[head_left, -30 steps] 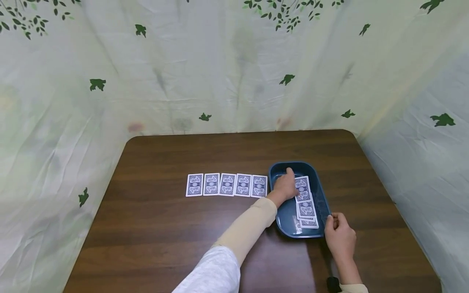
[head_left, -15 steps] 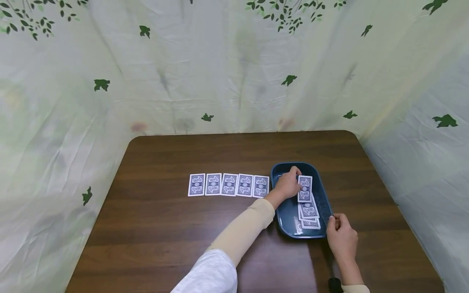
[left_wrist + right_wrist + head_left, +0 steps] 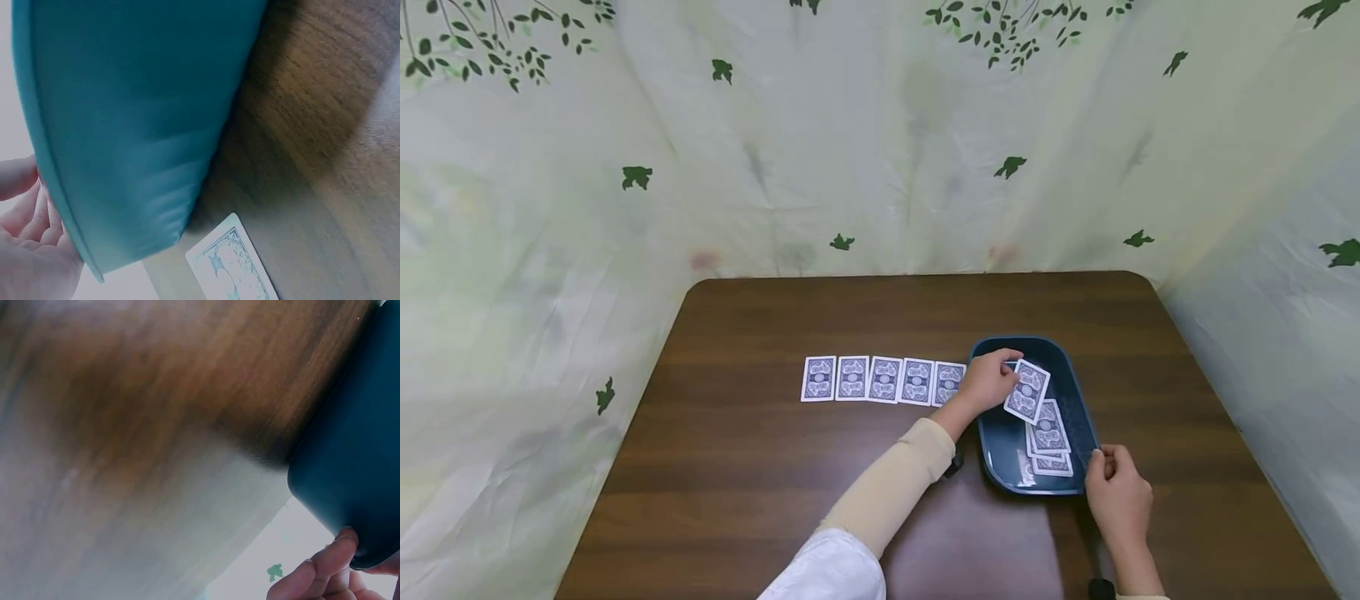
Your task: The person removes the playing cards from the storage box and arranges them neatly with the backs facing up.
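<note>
A dark blue tray [image 3: 1003, 454] sits on the table, with several blue-backed playing cards [image 3: 1048, 429] overlapping face down inside. Over the tray, my left hand [image 3: 988, 383] pinches the left edge of a playing card [image 3: 1027, 390] that is tilted clockwise above the others. In the left wrist view the tray's outer wall [image 3: 125, 137] hides that card, and only part of the left hand [image 3: 37, 244] shows beyond the rim. My right hand [image 3: 1118, 492] pinches the tray's near right corner; its fingertips [image 3: 344, 540] appear at the corner in the right wrist view.
Left of the tray runs a row of several face-down playing cards [image 3: 884, 379], the rightmost close to my left wrist. The brown wooden table [image 3: 737, 467] ends at a pale leaf-print curtain [image 3: 880, 167] behind and at the sides.
The upper card in the tray has turned from nearly straight to tilted, moving with my left hand. My right hand keeps its grip on the tray corner. The head view has shifted slightly.
</note>
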Tool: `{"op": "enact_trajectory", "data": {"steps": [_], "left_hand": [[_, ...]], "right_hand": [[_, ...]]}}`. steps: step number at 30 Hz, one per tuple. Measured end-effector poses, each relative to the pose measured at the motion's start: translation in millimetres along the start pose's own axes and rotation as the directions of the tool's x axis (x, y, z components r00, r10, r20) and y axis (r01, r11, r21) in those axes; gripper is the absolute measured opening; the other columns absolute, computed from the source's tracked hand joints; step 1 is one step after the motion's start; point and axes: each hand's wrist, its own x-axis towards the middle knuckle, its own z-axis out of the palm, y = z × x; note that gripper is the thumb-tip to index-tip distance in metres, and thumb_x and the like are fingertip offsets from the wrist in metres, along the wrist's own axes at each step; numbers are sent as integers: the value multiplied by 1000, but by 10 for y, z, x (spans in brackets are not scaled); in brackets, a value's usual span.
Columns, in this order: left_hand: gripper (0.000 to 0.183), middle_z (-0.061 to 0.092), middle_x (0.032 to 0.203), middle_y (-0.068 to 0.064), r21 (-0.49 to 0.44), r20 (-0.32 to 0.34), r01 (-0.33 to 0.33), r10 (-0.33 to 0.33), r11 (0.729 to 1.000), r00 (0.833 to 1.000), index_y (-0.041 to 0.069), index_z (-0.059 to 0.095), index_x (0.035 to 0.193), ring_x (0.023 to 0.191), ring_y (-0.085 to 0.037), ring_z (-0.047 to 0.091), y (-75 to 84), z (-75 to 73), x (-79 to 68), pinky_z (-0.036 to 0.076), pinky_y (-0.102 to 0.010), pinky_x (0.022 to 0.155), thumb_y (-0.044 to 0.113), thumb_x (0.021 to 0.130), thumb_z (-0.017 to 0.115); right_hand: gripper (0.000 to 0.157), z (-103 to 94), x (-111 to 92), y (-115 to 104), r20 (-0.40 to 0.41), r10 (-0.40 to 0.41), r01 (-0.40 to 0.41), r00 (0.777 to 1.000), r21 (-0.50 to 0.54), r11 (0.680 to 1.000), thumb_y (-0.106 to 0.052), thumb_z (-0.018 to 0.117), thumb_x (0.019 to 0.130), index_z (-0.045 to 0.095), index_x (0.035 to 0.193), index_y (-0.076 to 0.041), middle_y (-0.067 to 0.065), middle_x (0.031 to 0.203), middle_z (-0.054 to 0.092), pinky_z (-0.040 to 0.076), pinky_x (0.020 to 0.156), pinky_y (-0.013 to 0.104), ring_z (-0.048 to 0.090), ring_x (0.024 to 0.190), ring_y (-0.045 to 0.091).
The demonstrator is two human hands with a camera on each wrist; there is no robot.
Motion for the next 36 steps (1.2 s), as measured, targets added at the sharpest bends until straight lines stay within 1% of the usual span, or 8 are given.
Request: {"op": "enact_trajectory", "data": {"steps": [4, 10, 14, 18, 23, 27, 32, 36], "left_hand": [[36, 52, 66, 5, -41, -59, -29, 26, 999, 998, 8, 62, 131, 53, -6, 44, -16, -114, -101, 37, -18, 52, 8, 95, 61], [35, 61, 79, 1, -134, -145, 4, -24, 991, 989, 8, 63, 129, 63, -6, 52, -87, -335, -292, 42, -19, 55, 6, 94, 60], [34, 66, 84, -5, -132, -266, -17, -19, 991, 964, 4, 66, 124, 74, -11, 60, -228, -589, -346, 46, -21, 65, 3, 90, 61], [34, 67, 85, -10, -166, -353, 9, -67, 986, 933, 1, 66, 123, 79, -18, 63, -455, -825, -436, 49, -26, 69, 2, 89, 61], [35, 66, 84, -8, -229, -460, 83, -183, 970, 869, 4, 68, 122, 78, -17, 62, -768, -1120, -650, 48, -29, 69, 3, 87, 60], [38, 63, 80, -6, -259, -535, 176, -293, 950, 793, 6, 69, 120, 71, -13, 57, -1002, -1431, -837, 44, -28, 63, 3, 84, 58], [46, 59, 82, -9, -319, -564, 275, -415, 907, 714, 3, 64, 127, 71, -15, 51, -1343, -1881, -1065, 39, -24, 61, -3, 83, 51], [52, 59, 91, -17, -355, -561, 341, -490, 871, 668, 1, 59, 132, 78, -20, 51, -1611, -2193, -1224, 39, -23, 62, -7, 83, 46]], "right_hand": [[20, -11, -14, -11, -2, 3, -3, 1000, 0, 1000, -16, 52, 94, 62, 96, 1, 6, 66, 55, 37, 58, 47, 54, 62, 38], [22, -32, -98, 11, 12, 57, -57, 998, -10, 998, -17, 50, 94, 62, 97, 1, 7, 68, 57, 37, 59, 47, 55, 64, 38], [23, -11, -58, -17, 10, 45, -45, 999, 5, 999, -18, 50, 96, 62, 98, 1, 9, 70, 59, 37, 58, 46, 55, 65, 37], [23, 3, -14, -37, 14, 29, -30, 999, 9, 1000, -17, 49, 96, 61, 98, 2, 11, 70, 59, 37, 60, 48, 55, 65, 38], [24, 20, -28, -38, 29, 30, -30, 999, 5, 1000, -18, 48, 96, 61, 99, 2, 13, 71, 59, 36, 61, 48, 55, 67, 40], [24, 33, -47, -33, 26, 31, -32, 999, 6, 999, -18, 48, 95, 61, 98, 2, 13, 71, 59, 36, 60, 48, 55, 67, 40], [24, 43, -53, -22, 21, 34, -34, 999, 5, 999, -18, 48, 95, 62, 99, 2, 15, 73, 61, 36, 60, 49, 56, 68, 41], [25, 41, -44, -28, 25, 33, -33, 999, 3, 999, -18, 48, 95, 61, 100, 2, 17, 75, 62, 36, 61, 49, 56, 70, 43]]}}
